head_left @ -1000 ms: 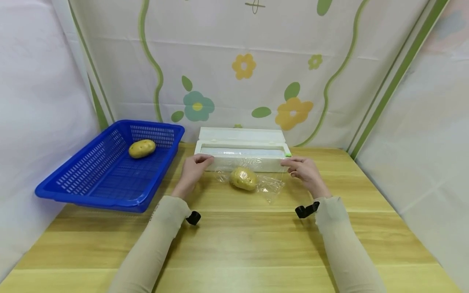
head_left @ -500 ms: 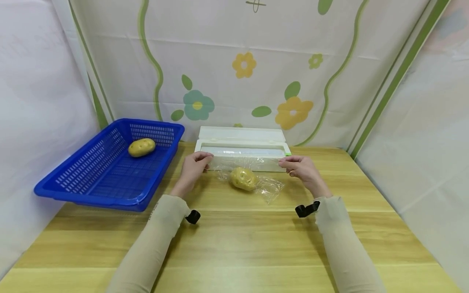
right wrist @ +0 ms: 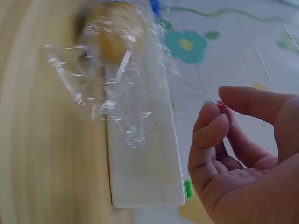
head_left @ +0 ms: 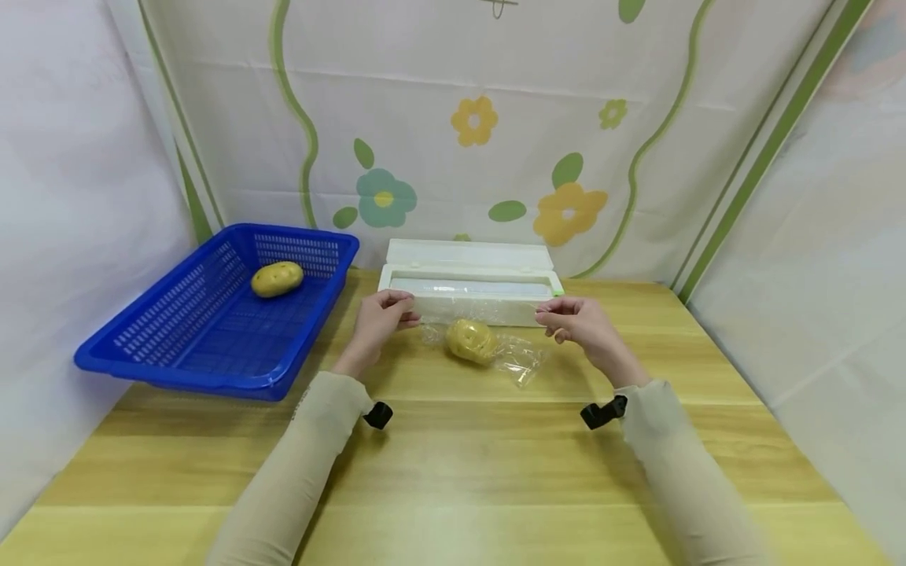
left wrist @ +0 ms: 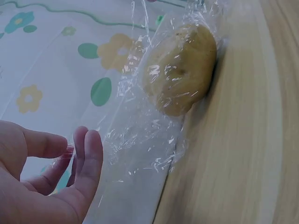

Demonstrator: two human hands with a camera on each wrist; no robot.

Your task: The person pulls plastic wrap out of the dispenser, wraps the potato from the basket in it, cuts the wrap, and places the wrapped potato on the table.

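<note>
A potato (head_left: 472, 341) under clear plastic wrap (head_left: 520, 358) sits on the table just in front of the white wrap dispenser box (head_left: 470, 306), whose lid stands open at the back. Between thumb and finger, my left hand (head_left: 380, 324) pinches one edge of the film, left of the potato. On the other side my right hand (head_left: 582, 326) pinches the film's opposite corner. Both wrist views show the film gathered loosely around the potato (left wrist: 180, 70), with crumpled wrap (right wrist: 107, 93) spreading over the dispenser's front.
At the left stands a blue plastic basket (head_left: 283, 369) with one bare potato (head_left: 277, 279) inside. The wooden table (head_left: 453, 472) runs up to a flower-printed curtain (head_left: 425, 118) behind the dispenser. White cloth sides flank the table.
Both hands have drawn slightly closer together with the film between them, and it has lifted a little toward me off the dispenser's front. The potato has stayed in place.
</note>
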